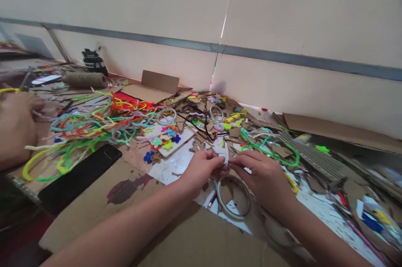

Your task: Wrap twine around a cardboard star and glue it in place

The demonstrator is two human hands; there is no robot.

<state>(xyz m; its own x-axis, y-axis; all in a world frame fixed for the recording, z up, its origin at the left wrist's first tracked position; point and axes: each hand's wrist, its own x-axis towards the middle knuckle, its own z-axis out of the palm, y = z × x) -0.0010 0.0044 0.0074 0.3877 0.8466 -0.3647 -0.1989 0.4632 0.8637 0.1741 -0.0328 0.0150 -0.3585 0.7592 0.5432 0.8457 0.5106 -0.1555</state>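
Observation:
My left hand (202,170) is closed in a pinch, with thumb and forefinger together in the middle of the table. Facing it, my right hand (265,170) pinches too, its fingertips almost meeting the left ones. Whatever small, thin thing lies between them is too hidden to make out. Just below the fingers rests a pale ring (219,200), flat on scraps of cardboard and paper. A pencil (212,200) lies beside the ring. Past my left fingers a small cut piece of brown cardboard (197,146) shows.
Tangled pipe cleaners (94,120) and a black phone (81,177) lie left. Felt-like flowers (168,137) and another ring (166,116) sit ahead. A twine roll (85,79) stands farther back. Corrugated cardboard (310,154) lies right. Another person's hand (19,120) is at far left.

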